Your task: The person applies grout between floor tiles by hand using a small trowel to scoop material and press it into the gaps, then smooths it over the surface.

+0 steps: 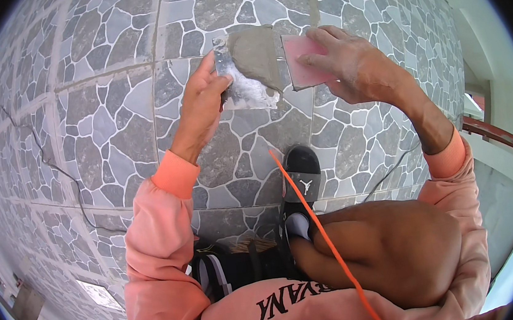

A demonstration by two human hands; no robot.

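Note:
My left hand (204, 100) is closed on the left edge of a flat metal trowel (250, 96), its thumb lying on the shiny plate. Wet grey grout (255, 52) covers the upper right part of that plate. Just to the right, my right hand (352, 64) pinches a pink rectangular grout spreader (304, 63) between thumb and fingers. Grey grout smears the spreader's lower edge, and a narrow gap separates it from the trowel. Both tools are above the stone-patterned tile floor (219, 160). Grey dust coats my right hand.
Grey grout lines (100, 76) run between the tiles. A thin dark cable (77, 186) winds across the floor at left. My sandalled foot (300, 168) stands below the trowel, and an orange cord (318, 225) hangs in front of me. A pale wall (486, 45) rises at right.

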